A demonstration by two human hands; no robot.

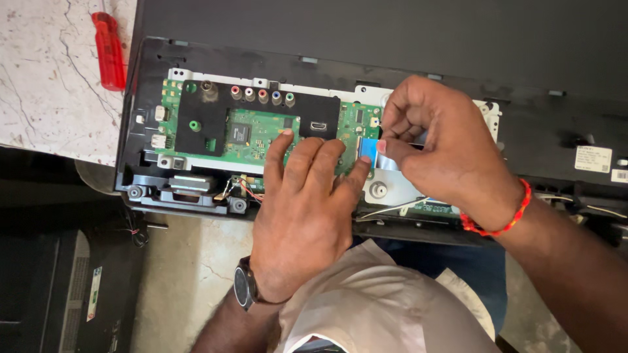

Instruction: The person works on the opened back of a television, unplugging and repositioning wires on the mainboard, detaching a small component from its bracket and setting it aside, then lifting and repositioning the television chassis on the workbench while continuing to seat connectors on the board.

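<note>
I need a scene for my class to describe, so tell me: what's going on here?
A person is working on the opened back of a flat black appliance. The left hand lies flat on the green circuit board, fingers spread. The right hand pinches a flat ribbon cable with a blue end at the board's right edge. A red screwdriver lies untouched on the marble table at upper left.
</note>
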